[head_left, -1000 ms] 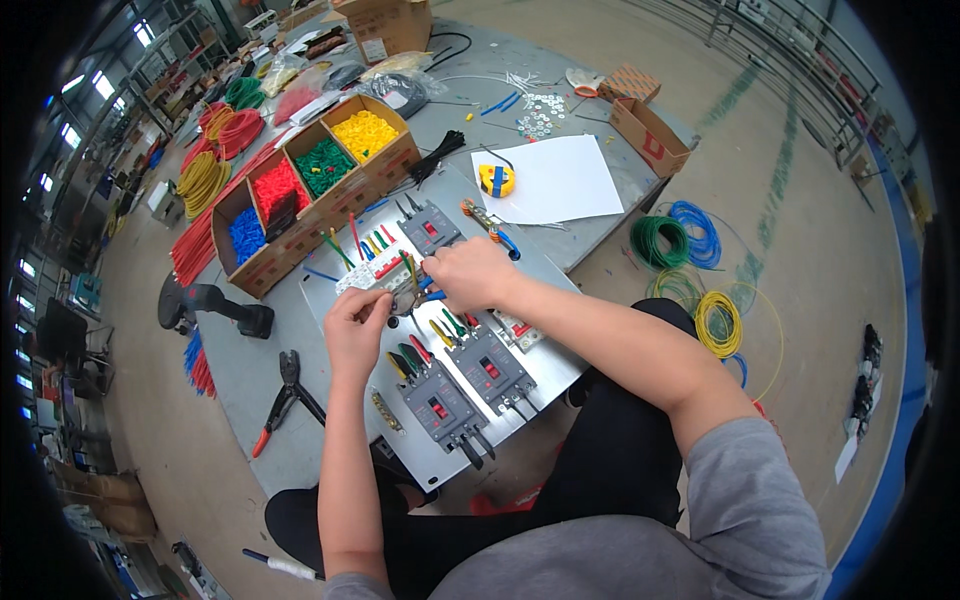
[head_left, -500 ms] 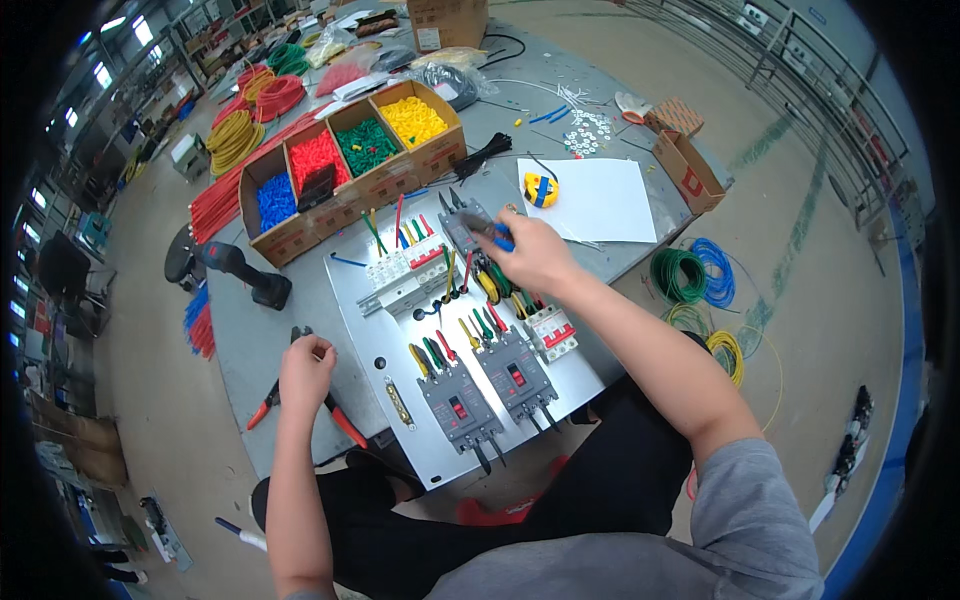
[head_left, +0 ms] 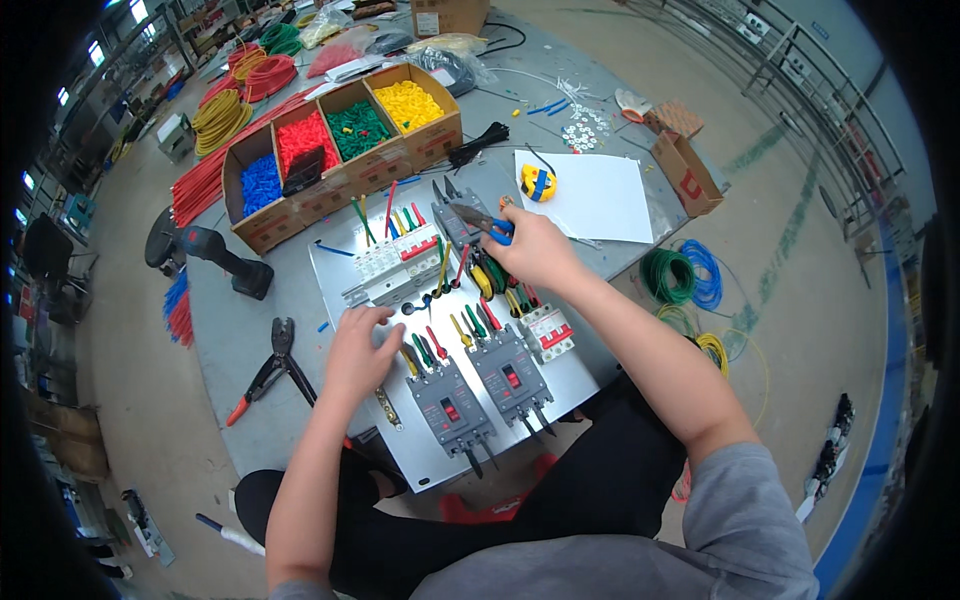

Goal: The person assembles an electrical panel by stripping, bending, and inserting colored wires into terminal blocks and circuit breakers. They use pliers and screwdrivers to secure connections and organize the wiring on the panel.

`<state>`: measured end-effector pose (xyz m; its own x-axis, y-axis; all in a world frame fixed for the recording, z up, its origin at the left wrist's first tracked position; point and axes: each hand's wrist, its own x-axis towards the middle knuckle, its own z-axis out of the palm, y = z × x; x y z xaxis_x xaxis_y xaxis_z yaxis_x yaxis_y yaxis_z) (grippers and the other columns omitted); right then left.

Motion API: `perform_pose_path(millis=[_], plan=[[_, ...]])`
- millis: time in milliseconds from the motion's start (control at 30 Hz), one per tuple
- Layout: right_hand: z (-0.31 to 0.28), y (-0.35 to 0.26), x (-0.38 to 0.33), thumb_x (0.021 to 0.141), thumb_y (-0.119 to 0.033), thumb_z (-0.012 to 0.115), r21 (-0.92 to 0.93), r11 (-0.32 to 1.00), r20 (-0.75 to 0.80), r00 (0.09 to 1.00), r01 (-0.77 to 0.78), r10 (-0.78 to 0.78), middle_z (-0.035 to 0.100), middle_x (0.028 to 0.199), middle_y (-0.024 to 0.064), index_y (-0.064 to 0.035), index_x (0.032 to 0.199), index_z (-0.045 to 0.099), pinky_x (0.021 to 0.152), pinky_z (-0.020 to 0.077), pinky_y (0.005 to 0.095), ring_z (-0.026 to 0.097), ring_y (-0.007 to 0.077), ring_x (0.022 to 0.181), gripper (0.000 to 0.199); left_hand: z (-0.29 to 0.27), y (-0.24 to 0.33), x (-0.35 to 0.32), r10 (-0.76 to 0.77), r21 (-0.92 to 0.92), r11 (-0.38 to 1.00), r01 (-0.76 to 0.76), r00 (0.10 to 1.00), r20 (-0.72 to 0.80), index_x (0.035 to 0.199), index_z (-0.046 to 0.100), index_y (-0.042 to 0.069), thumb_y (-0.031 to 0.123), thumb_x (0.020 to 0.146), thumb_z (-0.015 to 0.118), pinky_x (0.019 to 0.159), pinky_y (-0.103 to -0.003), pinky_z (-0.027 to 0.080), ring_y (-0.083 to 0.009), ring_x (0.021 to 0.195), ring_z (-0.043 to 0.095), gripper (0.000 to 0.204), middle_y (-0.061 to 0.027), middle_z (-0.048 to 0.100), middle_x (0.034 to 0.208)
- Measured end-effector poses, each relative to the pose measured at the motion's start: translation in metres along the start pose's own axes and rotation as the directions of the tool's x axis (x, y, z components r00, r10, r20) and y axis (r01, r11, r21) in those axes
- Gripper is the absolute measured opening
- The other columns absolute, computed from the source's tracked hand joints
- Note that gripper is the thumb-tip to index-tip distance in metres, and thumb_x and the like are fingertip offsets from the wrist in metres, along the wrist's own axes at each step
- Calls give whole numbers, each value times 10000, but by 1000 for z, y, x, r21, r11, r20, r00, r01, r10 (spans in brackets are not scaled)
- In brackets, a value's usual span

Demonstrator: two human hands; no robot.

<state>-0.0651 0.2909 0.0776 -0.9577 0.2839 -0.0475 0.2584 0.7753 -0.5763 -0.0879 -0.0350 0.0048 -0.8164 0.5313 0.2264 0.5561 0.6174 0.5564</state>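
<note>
My right hand (head_left: 532,252) is closed on a blue-handled cutting tool (head_left: 482,220) above the far right part of a metal panel (head_left: 335,262). The tool's jaws point left, near a grey breaker and coloured wire stubs. My left hand (head_left: 358,350) rests with its fingers spread on the near left part of the panel and holds nothing. It lies just left of two dark grey breakers (head_left: 452,405) with red, green and yellow wire ends above them. A row of white breakers (head_left: 395,265) sits further up the panel.
A cardboard box (head_left: 262,228) with blue, red, green and yellow pieces stands behind the panel. A cordless drill (head_left: 215,255) and red-handled pliers (head_left: 262,372) lie to the left. To the right are a white sheet (head_left: 600,200), a yellow tape measure (head_left: 538,183) and wire coils (head_left: 685,275).
Both hands were together over the panel's middle. The left hand went out towards the pliers and came back to the panel. The right hand reached further away and took up the blue-handled tool.
</note>
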Motion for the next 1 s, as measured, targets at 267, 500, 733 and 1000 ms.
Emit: perform_pose_path(millis=[267, 500, 733, 1000], plan=[[-2, 39, 20, 901, -219, 800, -61, 996, -20, 997, 71, -73, 721, 1315, 268, 37, 1385, 683, 1046, 580, 457, 733, 415, 1180, 560, 44, 30, -2, -200, -275, 938, 210, 978, 65, 1443, 664, 49, 267, 1040, 736, 856, -342, 556, -201, 1006, 692, 463, -104, 763, 1194], [11, 45, 37, 972, -296, 774, -93, 995, -122, 992, -25, 14, 684, 1329, 280, 33, 1414, 657, 1049, 572, 488, 711, 431, 1194, 563, 53, 23, 17, -257, -528, 779, 338, 940, 223, 1493, 618, -4, 181, 1032, 734, 872, -294, 538, -138, 1167, 645, 510, -83, 757, 1325], [22, 48, 25, 989, -262, 735, -170, 985, -89, 995, 32, -48, 673, 1288, 279, 29, 1404, 645, 1037, 568, 511, 699, 452, 1172, 515, 72, 4, 18, -215, -541, 790, 289, 957, 196, 1499, 591, -12, 125, 1004, 730, 1105, -357, 513, -216, 1240, 665, 532, -121, 747, 1332], [21, 5, -8, 906, -178, 749, -291, 811, -274, 769, 507, -578, 635, 1315, 146, -52, 1324, 653, 1115, 397, 501, 531, 370, 1302, 447, 74, 1, 19, -229, -609, 740, 285, 959, 169, 1329, 603, 4, 30, 971, 666, 1105, -355, 504, -207, 1189, 659, 365, -107, 735, 1256]])
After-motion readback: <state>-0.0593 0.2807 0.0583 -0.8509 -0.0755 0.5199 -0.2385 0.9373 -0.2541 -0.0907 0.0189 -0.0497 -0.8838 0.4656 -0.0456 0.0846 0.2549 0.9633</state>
